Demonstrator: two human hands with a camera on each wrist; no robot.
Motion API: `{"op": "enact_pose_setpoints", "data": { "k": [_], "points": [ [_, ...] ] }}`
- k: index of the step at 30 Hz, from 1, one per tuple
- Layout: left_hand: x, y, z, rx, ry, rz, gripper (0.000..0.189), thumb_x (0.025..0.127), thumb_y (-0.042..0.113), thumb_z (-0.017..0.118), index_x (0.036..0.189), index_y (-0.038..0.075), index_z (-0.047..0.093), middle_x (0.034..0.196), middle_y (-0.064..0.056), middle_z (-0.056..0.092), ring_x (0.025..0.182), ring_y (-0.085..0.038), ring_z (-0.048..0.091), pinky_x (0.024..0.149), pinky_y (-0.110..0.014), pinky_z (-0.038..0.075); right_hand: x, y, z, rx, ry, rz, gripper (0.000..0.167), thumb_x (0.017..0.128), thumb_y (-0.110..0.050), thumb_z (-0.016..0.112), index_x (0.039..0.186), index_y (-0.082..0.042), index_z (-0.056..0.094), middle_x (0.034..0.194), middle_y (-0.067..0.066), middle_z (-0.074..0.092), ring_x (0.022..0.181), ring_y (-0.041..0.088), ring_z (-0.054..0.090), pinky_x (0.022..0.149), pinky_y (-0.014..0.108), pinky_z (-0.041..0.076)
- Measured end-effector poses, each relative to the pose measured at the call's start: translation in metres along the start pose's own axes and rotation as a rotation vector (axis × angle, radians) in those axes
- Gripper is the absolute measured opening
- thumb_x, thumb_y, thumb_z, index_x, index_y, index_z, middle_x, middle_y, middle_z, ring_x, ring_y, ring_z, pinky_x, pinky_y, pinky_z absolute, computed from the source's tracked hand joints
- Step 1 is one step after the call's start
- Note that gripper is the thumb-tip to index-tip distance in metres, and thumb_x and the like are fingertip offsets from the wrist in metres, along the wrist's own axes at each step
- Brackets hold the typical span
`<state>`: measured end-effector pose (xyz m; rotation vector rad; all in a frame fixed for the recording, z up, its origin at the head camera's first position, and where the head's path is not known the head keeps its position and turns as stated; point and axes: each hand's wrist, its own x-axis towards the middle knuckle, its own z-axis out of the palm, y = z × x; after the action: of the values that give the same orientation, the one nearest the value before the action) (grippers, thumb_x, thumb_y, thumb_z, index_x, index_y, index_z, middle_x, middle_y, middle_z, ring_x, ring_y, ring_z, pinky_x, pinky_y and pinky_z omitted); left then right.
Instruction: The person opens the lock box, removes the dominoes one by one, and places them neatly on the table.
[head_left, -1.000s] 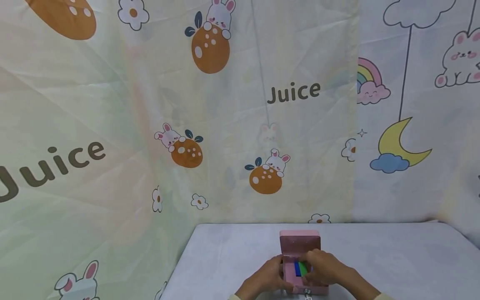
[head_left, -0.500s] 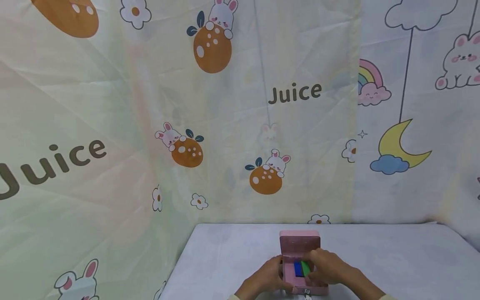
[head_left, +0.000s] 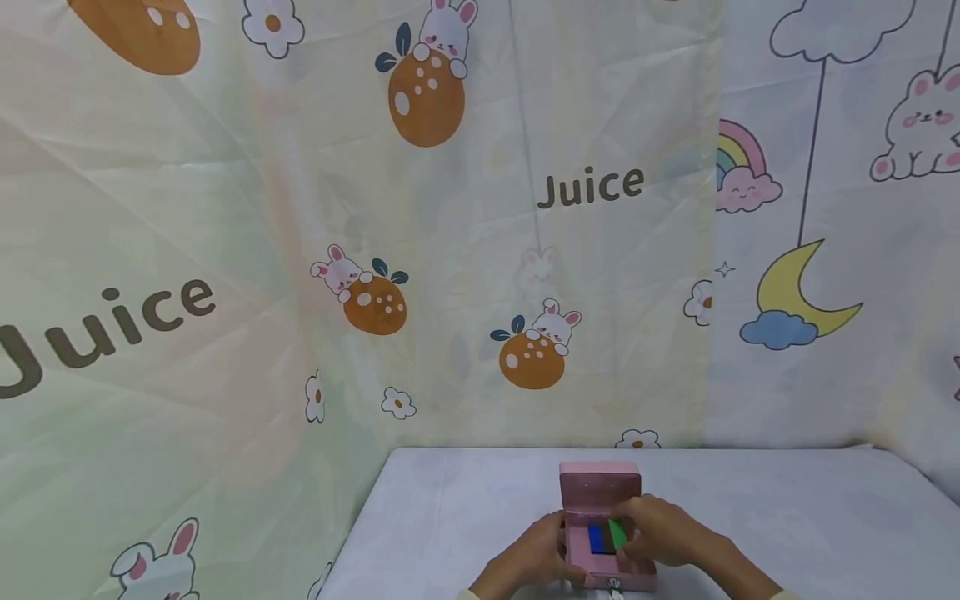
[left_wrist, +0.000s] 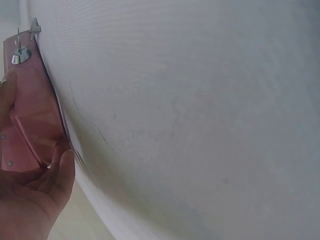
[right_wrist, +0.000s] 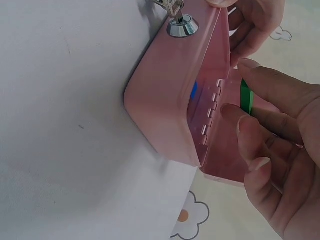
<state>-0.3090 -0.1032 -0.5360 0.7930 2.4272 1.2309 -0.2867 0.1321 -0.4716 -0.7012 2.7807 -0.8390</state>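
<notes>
A pink metal cash box point(head_left: 581, 568) stands on the table with its hinged lid point(head_left: 600, 492) raised at the back. My left hand point(head_left: 538, 550) grips the box by its left side, thumb near the front corner and fingers toward the back. Above the box's right side, my right hand point(head_left: 663, 531) pinches a flat green block point(right_wrist: 246, 96) between thumb and fingers. Inside the box lies a blue block point(head_left: 596, 538), with a dark strip beside it. Much of the box's right part is hidden behind the right hand.
A key point(right_wrist: 174, 7) sits in the round silver lock point(right_wrist: 183, 26) on the box's front wall. The white table point(head_left: 787, 508) extends to both sides. A printed cloth point(head_left: 450, 208) with rabbits and oranges hangs behind it.
My right hand has moved slightly right and up with the green block, away from the blue one, baring a dark strip beside it. The left hand has stayed on the box.
</notes>
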Motion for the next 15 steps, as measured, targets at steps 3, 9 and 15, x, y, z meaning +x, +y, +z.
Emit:
{"op": "enact_pose_setpoints", "data": {
  "k": [3, 9, 15],
  "points": [
    [0.000, 0.001, 0.000, -0.008, 0.000, 0.000, 0.075, 0.074, 0.008, 0.088, 0.138, 0.021, 0.051, 0.124, 0.008, 0.063, 0.100, 0.000, 0.064, 0.084, -0.020, 0.054, -0.001, 0.002, -0.001, -0.002, 0.001, -0.023, 0.037, 0.075, -0.012, 0.085, 0.108, -0.002, 0.073, 0.083, -0.006, 0.063, 0.076, 0.016, 0.054, 0.069, 0.037, 0.050],
    [-0.001, 0.003, 0.000, -0.031, 0.002, -0.011, 0.075, 0.075, 0.007, 0.087, 0.138, 0.023, 0.051, 0.124, 0.009, 0.063, 0.100, 0.000, 0.064, 0.083, -0.021, 0.055, -0.006, 0.012, -0.005, 0.032, -0.014, -0.102, 0.041, 0.079, -0.017, 0.083, 0.114, -0.002, 0.071, 0.087, -0.007, 0.063, 0.075, 0.008, 0.052, 0.065, 0.028, 0.047],
    [0.000, 0.004, -0.001, -0.021, 0.000, 0.020, 0.077, 0.073, 0.006, 0.088, 0.139, 0.021, 0.051, 0.126, 0.006, 0.063, 0.102, -0.001, 0.064, 0.083, -0.020, 0.054, -0.009, 0.017, -0.011, 0.092, -0.043, -0.049, 0.042, 0.080, -0.016, 0.083, 0.117, -0.004, 0.070, 0.083, -0.004, 0.060, 0.077, 0.014, 0.054, 0.065, 0.028, 0.047]
  ]
}}
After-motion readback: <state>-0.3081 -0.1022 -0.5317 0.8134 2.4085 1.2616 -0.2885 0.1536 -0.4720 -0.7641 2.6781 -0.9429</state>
